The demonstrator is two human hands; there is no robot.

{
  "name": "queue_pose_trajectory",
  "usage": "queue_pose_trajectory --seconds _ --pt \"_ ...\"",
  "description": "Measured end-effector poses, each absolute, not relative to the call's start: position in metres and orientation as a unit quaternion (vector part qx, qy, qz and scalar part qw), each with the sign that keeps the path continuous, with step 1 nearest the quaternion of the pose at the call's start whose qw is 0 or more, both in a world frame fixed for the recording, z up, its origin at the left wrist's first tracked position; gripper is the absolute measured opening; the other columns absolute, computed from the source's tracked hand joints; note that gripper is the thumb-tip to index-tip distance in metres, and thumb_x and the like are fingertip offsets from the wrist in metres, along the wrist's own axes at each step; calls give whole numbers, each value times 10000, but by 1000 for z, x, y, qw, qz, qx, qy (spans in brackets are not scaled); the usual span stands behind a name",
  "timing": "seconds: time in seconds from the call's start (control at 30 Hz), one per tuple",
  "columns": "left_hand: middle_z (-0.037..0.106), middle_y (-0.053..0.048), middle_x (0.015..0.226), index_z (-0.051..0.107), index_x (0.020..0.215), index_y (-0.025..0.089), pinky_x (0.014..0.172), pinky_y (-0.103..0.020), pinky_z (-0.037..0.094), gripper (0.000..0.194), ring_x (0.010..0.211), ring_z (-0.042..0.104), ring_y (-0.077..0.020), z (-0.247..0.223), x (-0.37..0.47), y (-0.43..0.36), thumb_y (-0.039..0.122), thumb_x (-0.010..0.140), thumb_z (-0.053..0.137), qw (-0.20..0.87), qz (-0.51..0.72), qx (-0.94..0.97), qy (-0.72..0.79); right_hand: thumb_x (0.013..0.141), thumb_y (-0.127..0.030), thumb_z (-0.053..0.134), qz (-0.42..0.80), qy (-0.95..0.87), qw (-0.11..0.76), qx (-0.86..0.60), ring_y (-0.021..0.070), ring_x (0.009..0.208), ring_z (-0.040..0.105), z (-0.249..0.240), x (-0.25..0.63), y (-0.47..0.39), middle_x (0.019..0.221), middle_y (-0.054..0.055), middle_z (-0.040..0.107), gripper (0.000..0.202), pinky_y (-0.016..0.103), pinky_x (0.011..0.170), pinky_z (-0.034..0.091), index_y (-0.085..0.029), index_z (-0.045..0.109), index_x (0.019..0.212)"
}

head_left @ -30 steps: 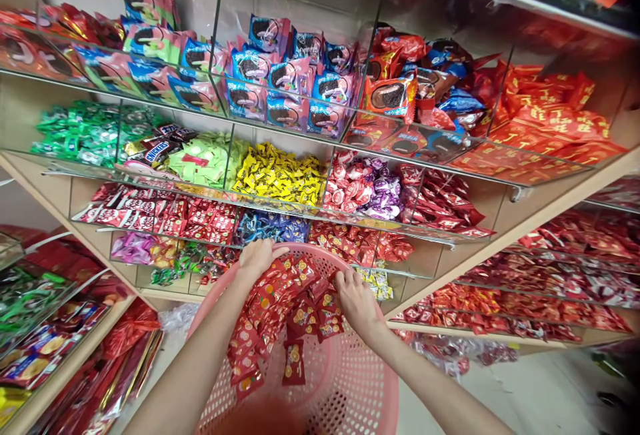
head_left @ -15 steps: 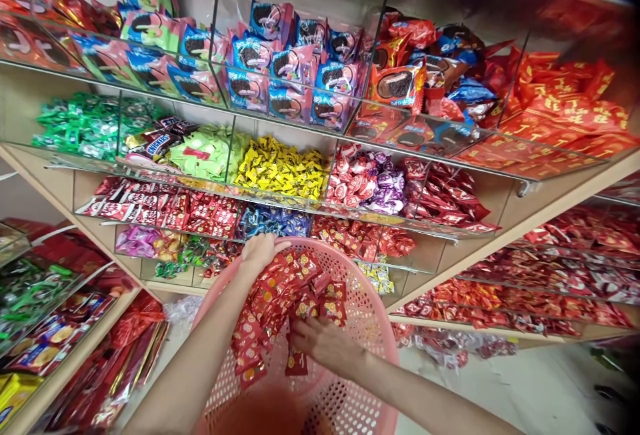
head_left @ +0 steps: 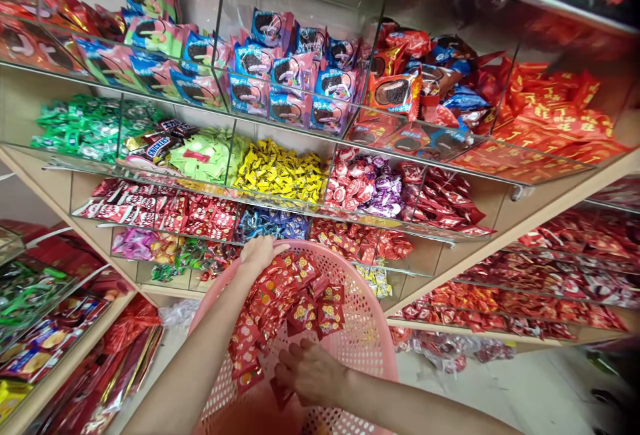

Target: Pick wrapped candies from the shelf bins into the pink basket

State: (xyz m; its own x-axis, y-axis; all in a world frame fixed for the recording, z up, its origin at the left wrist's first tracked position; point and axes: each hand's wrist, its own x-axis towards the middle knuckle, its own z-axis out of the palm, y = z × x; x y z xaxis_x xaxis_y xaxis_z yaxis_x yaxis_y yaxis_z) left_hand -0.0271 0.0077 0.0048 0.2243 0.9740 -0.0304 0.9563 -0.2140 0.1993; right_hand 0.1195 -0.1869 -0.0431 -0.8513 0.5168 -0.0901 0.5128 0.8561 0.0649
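Note:
A pink perforated plastic basket (head_left: 373, 315) stands below the shelves, tilted in my view. My left hand (head_left: 257, 256) is closed over its far rim. Many small red candy packets (head_left: 270, 301) with orange round prints are heaped along the basket's left and far sides. Inside the basket, toward the near right, my right hand (head_left: 313, 375) has its fingers curled, and a red packet shows under the fingertips. How many packets the fingers hold is hidden.
Clear-fronted shelves ahead hold yellow-wrapped candies (head_left: 280, 171), green-wrapped candies (head_left: 95, 128), blue-and-pink cookie packs (head_left: 290, 71) and red-orange packets (head_left: 555, 111). More stocked shelves flank both sides. Plastic bags (head_left: 450, 348) lie on the floor at right.
My right hand has drawn back toward me within the basket, its fingers going from spread to curled, with a packet dragged along. My left hand stays on the rim.

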Motion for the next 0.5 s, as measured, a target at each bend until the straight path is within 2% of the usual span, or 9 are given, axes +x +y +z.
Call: queue_pose_trajectory --seconds 0.17,0.23,0.33,0.5 --pt "639 -131 868 604 918 182 726 -365 443 770 862 588 -290 3 -27 9 749 683 140 88 49 778 620 705 -228 519 -46 889 -23 454 151 780 473 6 154 -168 904 32 511 240 253 645 364 -187 436 927" --pt "640 -131 878 606 925 182 728 -365 443 773 870 585 -295 3 -27 9 757 674 154 90 48 777 621 709 -175 479 5 823 -40 567 151 765 477 18 176 -151 883 39 499 214 256 659 362 -178 424 916" --pt "638 -139 902 609 938 178 746 -356 437 763 888 581 -290 3 -27 9 745 687 164 93 45 776 622 701 -169 497 95 750 -7 655 174 796 488 18 202 -129 877 52 486 215 269 670 365 -178 421 902" --pt "641 -135 897 610 928 188 741 -367 441 757 876 587 -286 2 -27 10 748 684 164 95 50 777 621 722 -154 520 169 698 51 695 203 788 510 -1 205 -116 888 85 481 199 306 650 394 -165 435 902"
